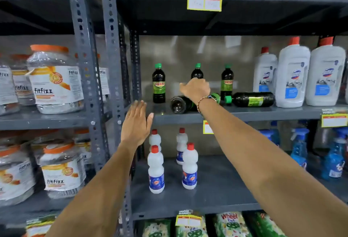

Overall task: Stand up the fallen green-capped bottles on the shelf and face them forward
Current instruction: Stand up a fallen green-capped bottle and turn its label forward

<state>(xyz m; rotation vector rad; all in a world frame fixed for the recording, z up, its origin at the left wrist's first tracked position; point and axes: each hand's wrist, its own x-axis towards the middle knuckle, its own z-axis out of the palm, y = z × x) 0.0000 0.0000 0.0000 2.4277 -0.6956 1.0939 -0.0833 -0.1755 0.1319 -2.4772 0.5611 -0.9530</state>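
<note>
Three dark bottles with green caps stand upright on the grey middle shelf [263, 113]: the left bottle [158, 84], the middle bottle [197, 72] and the right bottle [227, 81]. Two more lie on their sides: the near fallen bottle [180, 104], base toward me, and the far fallen bottle [252, 99], cap pointing left. My right hand [195, 88] reaches over the near fallen bottle, in front of the middle upright one; whether it grips anything is hidden. My left hand [136, 123] hovers open at the shelf's left front edge, holding nothing.
Large white red-capped jugs [293, 78] stand right of the fallen bottles. Small white red-capped bottles [156, 169] sit on the shelf below, with blue spray bottles [299, 148] at right. A grey upright post [114, 67] separates the left rack of orange-lidded jars [54, 80].
</note>
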